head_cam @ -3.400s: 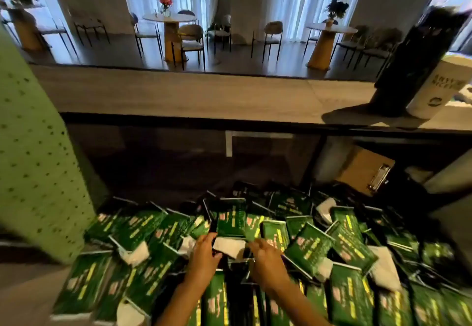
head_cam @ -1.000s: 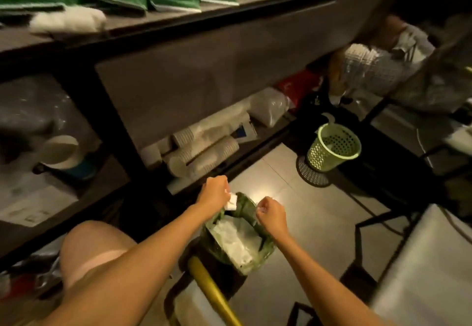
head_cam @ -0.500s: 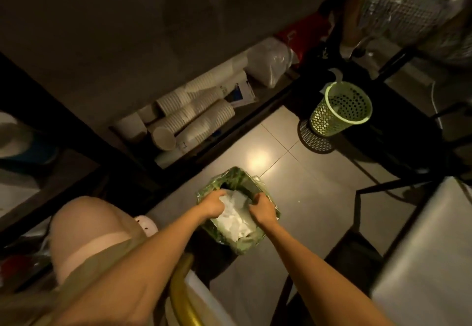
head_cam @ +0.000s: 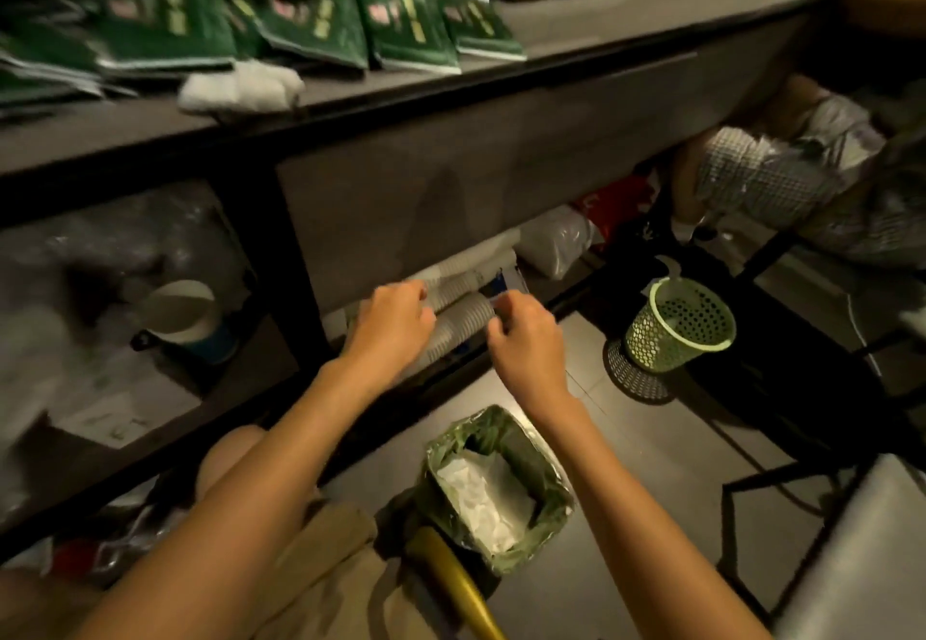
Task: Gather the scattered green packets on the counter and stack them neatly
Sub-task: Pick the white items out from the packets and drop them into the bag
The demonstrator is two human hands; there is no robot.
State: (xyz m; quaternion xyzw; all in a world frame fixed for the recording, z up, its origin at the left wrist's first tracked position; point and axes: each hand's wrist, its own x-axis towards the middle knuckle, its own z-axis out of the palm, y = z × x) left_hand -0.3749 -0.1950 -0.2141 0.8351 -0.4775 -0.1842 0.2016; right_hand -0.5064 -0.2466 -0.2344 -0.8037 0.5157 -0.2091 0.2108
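Dim grey counter [head_cam: 100, 133] is bearing the scattered green packets [head_cam: 165, 23] along its left stretch, lying above and leftward of the left hand [head_cam: 388, 323], the nearer one, and the right hand [head_cam: 526, 344], which are both hovering below the counter edge, fingers loosely curled and holding nothing

Counter [head_cam: 576, 38]: covered at the left by green packets [head_cam: 320, 25] and white wads [head_cam: 240, 88].
Floor [head_cam: 651, 464]: occupied by a lined bin [head_cam: 521, 444] and green basket [head_cam: 676, 334].
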